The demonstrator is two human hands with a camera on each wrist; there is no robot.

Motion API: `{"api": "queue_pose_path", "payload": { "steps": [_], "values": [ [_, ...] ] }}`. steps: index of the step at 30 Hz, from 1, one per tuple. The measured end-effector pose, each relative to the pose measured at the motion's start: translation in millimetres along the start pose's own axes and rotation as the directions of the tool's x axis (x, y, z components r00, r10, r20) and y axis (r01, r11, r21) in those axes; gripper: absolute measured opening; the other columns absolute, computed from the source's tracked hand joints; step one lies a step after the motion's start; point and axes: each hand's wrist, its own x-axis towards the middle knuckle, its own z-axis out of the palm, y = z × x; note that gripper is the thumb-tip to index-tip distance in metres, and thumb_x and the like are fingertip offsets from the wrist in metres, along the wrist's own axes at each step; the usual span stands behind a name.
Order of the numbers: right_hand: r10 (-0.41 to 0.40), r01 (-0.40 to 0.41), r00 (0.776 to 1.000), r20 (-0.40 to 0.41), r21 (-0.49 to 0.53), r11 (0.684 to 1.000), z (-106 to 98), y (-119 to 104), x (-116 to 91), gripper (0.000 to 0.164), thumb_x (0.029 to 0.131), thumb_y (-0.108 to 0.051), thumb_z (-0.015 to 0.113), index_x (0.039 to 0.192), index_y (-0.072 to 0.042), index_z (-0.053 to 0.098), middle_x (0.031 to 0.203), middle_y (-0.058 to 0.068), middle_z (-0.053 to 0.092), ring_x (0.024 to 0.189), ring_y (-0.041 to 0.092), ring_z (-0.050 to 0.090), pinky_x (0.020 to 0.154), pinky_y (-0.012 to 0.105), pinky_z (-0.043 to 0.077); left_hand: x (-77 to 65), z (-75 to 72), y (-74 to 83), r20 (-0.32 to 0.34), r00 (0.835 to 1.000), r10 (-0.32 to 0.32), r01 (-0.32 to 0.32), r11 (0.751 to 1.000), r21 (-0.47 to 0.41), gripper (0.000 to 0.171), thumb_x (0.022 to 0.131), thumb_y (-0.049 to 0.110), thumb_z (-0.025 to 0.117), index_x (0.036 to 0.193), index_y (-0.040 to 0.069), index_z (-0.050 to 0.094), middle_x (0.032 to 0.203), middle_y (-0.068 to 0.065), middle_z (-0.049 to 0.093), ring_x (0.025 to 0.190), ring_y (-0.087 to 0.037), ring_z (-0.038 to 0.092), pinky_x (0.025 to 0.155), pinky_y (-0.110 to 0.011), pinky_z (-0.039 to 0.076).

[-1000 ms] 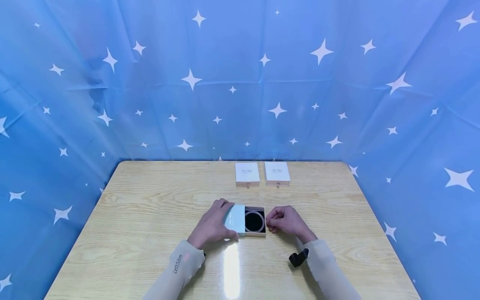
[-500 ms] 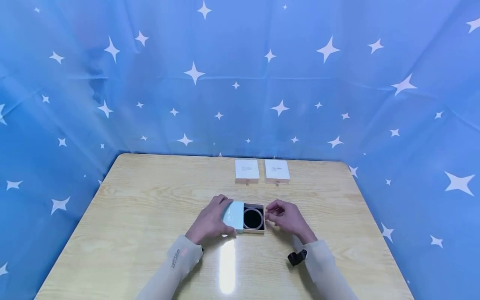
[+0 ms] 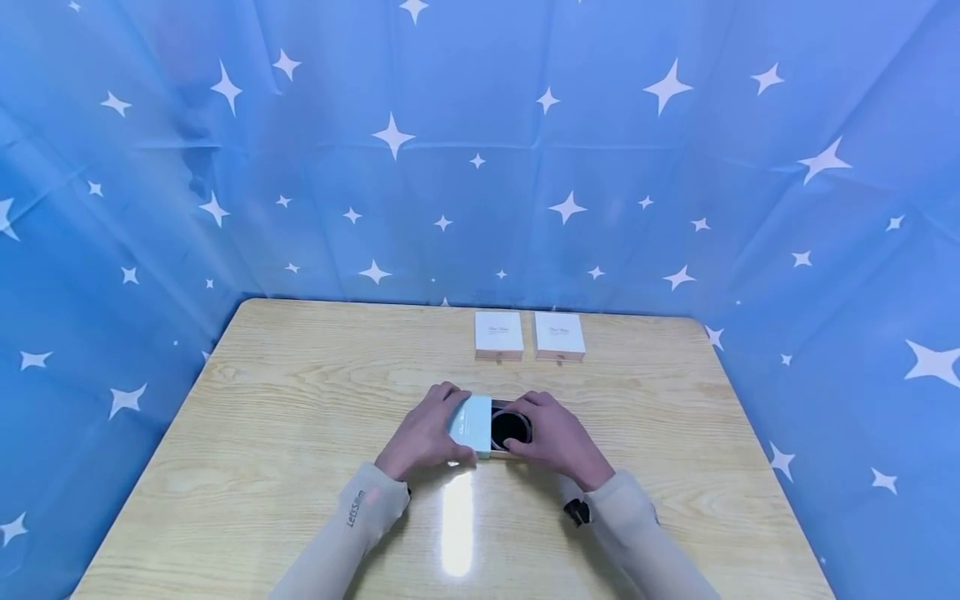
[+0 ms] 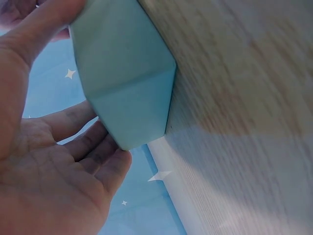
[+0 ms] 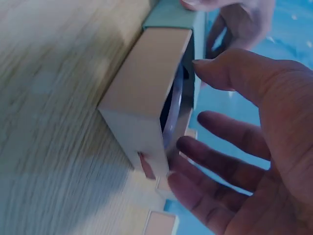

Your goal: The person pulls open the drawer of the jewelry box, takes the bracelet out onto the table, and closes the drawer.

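Observation:
On the table lies a small drawer-style gift box whose pale green sleeve [image 3: 472,426] covers its left part. My left hand [image 3: 422,432] holds that sleeve, thumb on the near side and fingers on the far side. To the right, the pink drawer [image 5: 142,73] is pulled out, with a short ribbon tab [image 5: 146,165] on its end. A pale bangle [image 5: 173,108] sits in its dark interior. Over the drawer is my right hand [image 3: 561,437], thumb and fingers spread across the opening. In the right wrist view its fingertips are close to the bangle, not curled round it.
Two white-topped boxes [image 3: 498,332] with pink sides stand side by side near the wood-grain table's [image 3: 300,375] back edge. A blue curtain [image 3: 480,200] with white stars hangs behind and at both sides. Light glares on the table in front of the green box.
My right hand has moved left from beside the drawer's end to above the opening, and its fingers have spread. The left hand keeps its hold on the sleeve. The head view has shifted slightly.

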Motion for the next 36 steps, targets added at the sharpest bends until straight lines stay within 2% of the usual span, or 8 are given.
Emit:
{"api": "queue_pose_path", "payload": {
  "steps": [4,7,12,22,29,36],
  "values": [
    [-0.036,0.034,0.999,-0.018,-0.126,0.991,5,-6,4,0.044,0.082,-0.036,0.085,0.118,-0.015,0.074,0.11,0.004,0.068,0.092,0.018,0.06,0.075,0.035,0.057,0.8,-0.6,0.6,0.003,1.0,0.007,-0.007,1.0,0.004,0.104,0.064,0.045,0.096,0.153,0.02,0.047,0.145,0.001,0.049,0.119,-0.018,0.052,0.095,-0.04,0.051],
    [-0.037,0.031,0.999,-0.026,-0.176,0.984,8,-9,6,0.047,0.082,-0.039,0.085,0.12,-0.013,0.073,0.108,0.006,0.068,0.091,0.019,0.061,0.073,0.035,0.058,1.3,-0.8,1.1,0.004,1.0,0.009,-0.009,1.0,0.003,0.104,0.064,0.044,0.096,0.153,0.019,0.047,0.145,0.001,0.049,0.121,-0.018,0.051,0.097,-0.041,0.051],
    [-0.006,0.002,1.0,-0.016,-0.207,0.978,7,-16,9,0.054,0.081,-0.045,0.084,0.122,-0.012,0.073,0.108,0.008,0.07,0.094,0.023,0.064,0.074,0.038,0.06,0.6,-2.0,1.6,0.001,1.0,0.015,-0.015,1.0,0.008,0.103,0.064,0.045,0.096,0.152,0.018,0.048,0.145,0.0,0.05,0.121,-0.019,0.051,0.097,-0.041,0.051],
    [0.066,-0.055,0.997,0.027,-0.285,0.957,7,-28,16,0.058,0.077,-0.05,0.086,0.122,-0.014,0.075,0.103,0.008,0.071,0.087,0.023,0.064,0.064,0.04,0.059,-1.4,-3.4,3.0,0.004,1.0,0.019,-0.019,1.0,0.012,0.104,0.063,0.045,0.096,0.151,0.016,0.049,0.144,-0.002,0.051,0.12,-0.019,0.051,0.097,-0.041,0.051],
    [0.11,-0.085,0.992,0.067,-0.301,0.95,5,-34,22,0.05,0.077,-0.047,0.087,0.111,-0.012,0.077,0.094,0.008,0.068,0.08,0.021,0.06,0.062,0.038,0.057,-1.3,-3.8,3.2,0.001,1.0,0.021,-0.021,1.0,0.008,0.104,0.063,0.044,0.096,0.151,0.016,0.049,0.143,-0.002,0.051,0.12,-0.019,0.051,0.097,-0.04,0.051],
    [0.129,-0.104,0.989,0.066,-0.303,0.947,7,-34,24,0.043,0.074,-0.041,0.088,0.101,-0.01,0.076,0.085,0.008,0.065,0.072,0.02,0.055,0.058,0.033,0.052,0.5,-1.5,1.9,0.004,1.0,0.023,-0.023,1.0,0.008,0.106,0.062,0.045,0.096,0.151,0.015,0.049,0.144,-0.002,0.051,0.121,-0.02,0.051,0.097,-0.041,0.052]
  ]
}}
